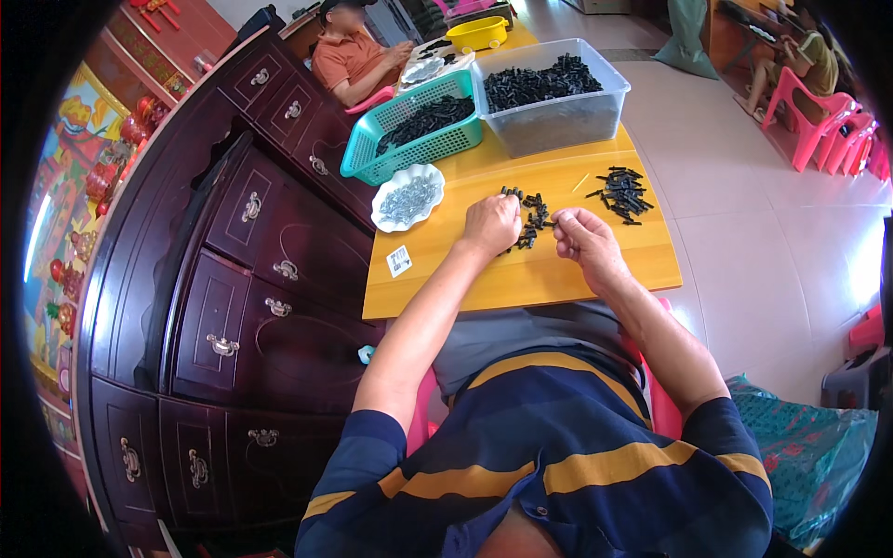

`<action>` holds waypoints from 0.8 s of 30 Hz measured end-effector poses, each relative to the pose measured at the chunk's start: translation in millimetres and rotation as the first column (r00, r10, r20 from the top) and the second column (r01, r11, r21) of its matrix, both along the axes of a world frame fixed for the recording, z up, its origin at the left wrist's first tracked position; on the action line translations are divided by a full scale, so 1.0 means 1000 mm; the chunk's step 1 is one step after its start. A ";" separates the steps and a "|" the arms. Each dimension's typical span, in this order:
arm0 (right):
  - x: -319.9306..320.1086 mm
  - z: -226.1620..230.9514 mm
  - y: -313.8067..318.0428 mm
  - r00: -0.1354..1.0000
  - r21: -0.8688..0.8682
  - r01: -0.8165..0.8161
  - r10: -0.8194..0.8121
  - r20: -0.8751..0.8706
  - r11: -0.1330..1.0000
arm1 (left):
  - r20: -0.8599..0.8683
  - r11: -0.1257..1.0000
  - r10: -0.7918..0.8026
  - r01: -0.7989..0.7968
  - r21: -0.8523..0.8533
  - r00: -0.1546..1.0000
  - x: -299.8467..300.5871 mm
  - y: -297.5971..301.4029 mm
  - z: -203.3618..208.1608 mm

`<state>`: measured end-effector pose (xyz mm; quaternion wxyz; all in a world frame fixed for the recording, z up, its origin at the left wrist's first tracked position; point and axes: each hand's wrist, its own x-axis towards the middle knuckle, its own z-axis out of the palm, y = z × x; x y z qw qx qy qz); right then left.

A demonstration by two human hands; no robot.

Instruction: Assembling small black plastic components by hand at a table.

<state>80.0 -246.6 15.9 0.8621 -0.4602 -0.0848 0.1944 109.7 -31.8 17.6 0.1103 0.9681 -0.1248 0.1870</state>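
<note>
Both my hands are over the yellow wooden table (428, 286), with a loose cluster of small black stick-like parts (533, 216) between them. My left hand (492, 225) is closed in a fist at the left side of that cluster; whatever its fingers hold is hidden. Opposite it, my right hand (588, 245) is pinched, and a small black part (550, 224) shows at its fingertips. Beyond the right hand lies a bigger pile of black parts (624, 193). A white scalloped dish (383, 209) of small clear pieces stands left of my left hand.
A green basket (363, 167) and a clear plastic tub (549, 133), both full of black parts, stand farther back. A yellow basin (477, 34) is behind them. A person in orange (346, 60) sits at the far left. A dark wooden cabinet (233, 307) borders the left side.
</note>
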 end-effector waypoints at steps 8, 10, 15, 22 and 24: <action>-0.002 0.002 -0.001 1.000 0.000 -0.006 0.006 -0.002 1.000 | 0.047 0.987 -0.033 0.040 -0.156 0.998 0.000 -0.004 0.004; -0.002 0.003 -0.001 1.000 -0.006 -0.004 0.004 -0.002 1.000 | 0.017 0.937 0.001 0.005 -0.349 1.000 0.000 -0.004 0.009; -0.003 0.001 0.000 1.000 -0.014 -0.026 0.027 0.005 1.000 | 0.042 0.776 -0.069 0.080 -0.626 0.997 -0.006 0.001 0.015; -0.002 -0.006 0.001 0.983 -0.097 -0.181 0.183 0.008 0.979 | -0.037 0.434 -0.202 0.055 -0.899 0.979 -0.041 -0.015 0.023; -0.001 -0.009 0.000 0.971 -0.102 -0.235 0.238 0.015 0.966 | -0.010 0.369 -0.243 0.082 -0.926 0.970 -0.056 -0.032 0.029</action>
